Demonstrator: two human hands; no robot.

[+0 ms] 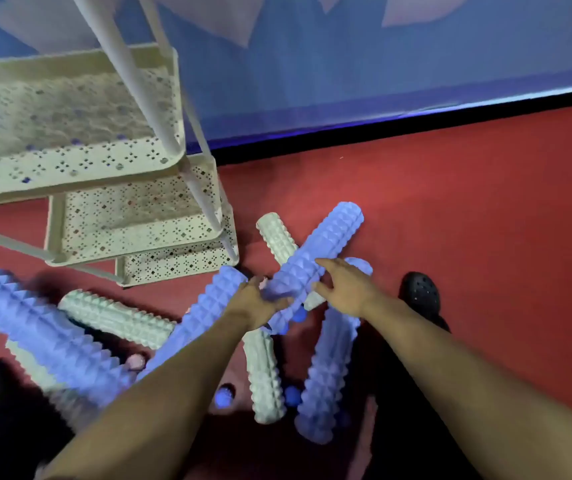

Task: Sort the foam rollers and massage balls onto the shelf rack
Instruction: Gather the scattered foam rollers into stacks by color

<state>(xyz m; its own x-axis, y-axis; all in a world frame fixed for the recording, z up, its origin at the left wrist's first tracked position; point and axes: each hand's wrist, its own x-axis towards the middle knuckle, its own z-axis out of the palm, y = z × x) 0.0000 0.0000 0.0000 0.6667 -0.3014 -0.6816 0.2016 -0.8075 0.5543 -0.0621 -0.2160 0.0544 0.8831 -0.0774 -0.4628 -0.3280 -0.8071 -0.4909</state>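
Several ridged foam rollers, blue and pale green, lie in a heap on the red floor. My left hand (255, 303) grips the lower part of one blue roller (326, 244) that slants up to the right above the pile. My right hand (343, 285) reaches to the same roller's middle, thumb on top and fingers spread; whether it holds it is unclear. Another blue roller (201, 313) runs under my left forearm. A blue massage ball (224, 396) and a pink ball (135, 362) sit between the rollers. The cream perforated shelf rack (170, 161) stands at the upper left.
A pale green roller (118, 318) and a large blue roller (42, 330) lie at the left. Black shoes (419, 296) stand at the right and lower left. A blue wall (346, 64) runs behind the rack, and open red floor (485, 202) lies to the right.
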